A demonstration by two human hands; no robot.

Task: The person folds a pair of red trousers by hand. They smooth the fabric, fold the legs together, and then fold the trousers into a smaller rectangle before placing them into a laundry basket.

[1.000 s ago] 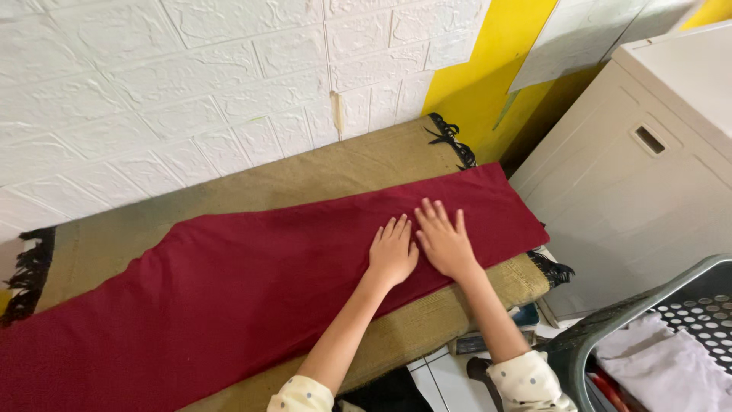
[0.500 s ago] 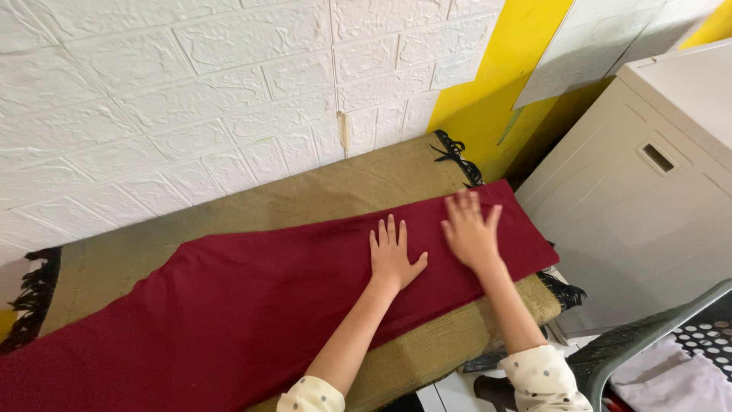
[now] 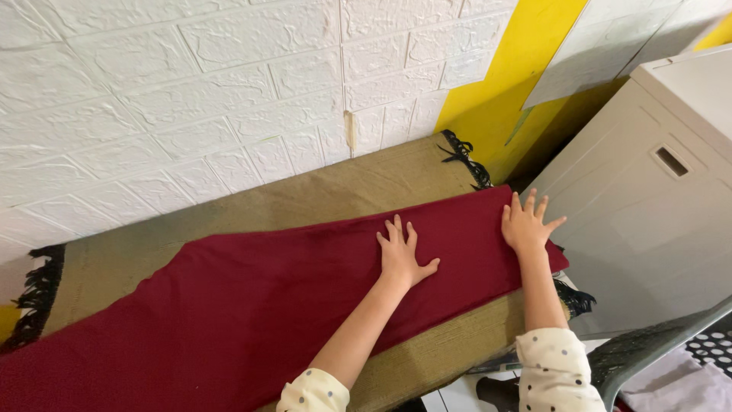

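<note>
**Two flat hands on a red cloth**

The red cloth [image 3: 252, 305] lies spread along a table that is covered with an olive mat [image 3: 320, 194]. The cloth runs from the lower left corner of the view up to the right end of the mat, and it is a long, flat strip with only small wrinkles.

The left hand [image 3: 402, 255] rests palm down on the cloth, about in the middle of its right half. Its fingers [image 3: 395, 230] are straight and a little apart, with the thumb out to the right side. It grips nothing; it only presses flat on the fabric.

The right hand [image 3: 526, 225] is also palm down, at the right end of the cloth, close to its short edge. Its fingers are spread wide, and it holds nothing. The two hands are apart from each other, with a free piece of cloth between them.

Both arms come from the bottom of the view, in cream sleeves [image 3: 555, 366] with dark dots.

The mat has black fringe [image 3: 463, 156] at its ends. Behind the table stands a white brick wall [image 3: 191, 91], with a yellow stripe [image 3: 496, 84] at the right. A grey cabinet [image 3: 648, 214] stands just beside the right end of the table, and a dark basket [image 3: 648, 343] shows at the lower right.
</note>
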